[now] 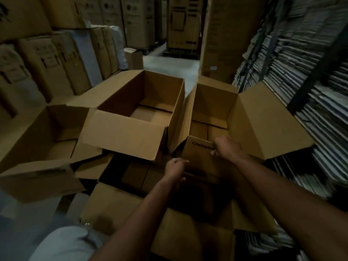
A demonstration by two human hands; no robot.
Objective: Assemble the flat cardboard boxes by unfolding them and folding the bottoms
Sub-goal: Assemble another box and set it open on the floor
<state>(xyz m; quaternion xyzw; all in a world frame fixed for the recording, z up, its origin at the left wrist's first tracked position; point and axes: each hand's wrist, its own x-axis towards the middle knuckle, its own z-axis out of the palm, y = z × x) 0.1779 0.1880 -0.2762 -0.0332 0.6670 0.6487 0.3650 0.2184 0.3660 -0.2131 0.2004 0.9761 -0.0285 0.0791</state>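
Several opened brown cardboard boxes stand close together on the floor. The right-hand box (263, 121) is open at the top, its near flap (199, 147) printed with dark lettering. My right hand (226, 147) grips that flap's upper edge, fingers curled over it. My left hand (175, 167) reaches to the flap's lower left corner with fingers loosely bent; whether it touches the cardboard is unclear. Below my arms lies another open box (113, 208). Behind it sits a long open box (131, 129) with its bottom folded shut.
A further open box (41, 140) stands at the left. Tall stacked cartons (47, 59) line the left wall and the far end. Piles of flat cardboard sheets (301, 72) fill racks on the right. A strip of grey floor (169, 63) runs ahead between them.
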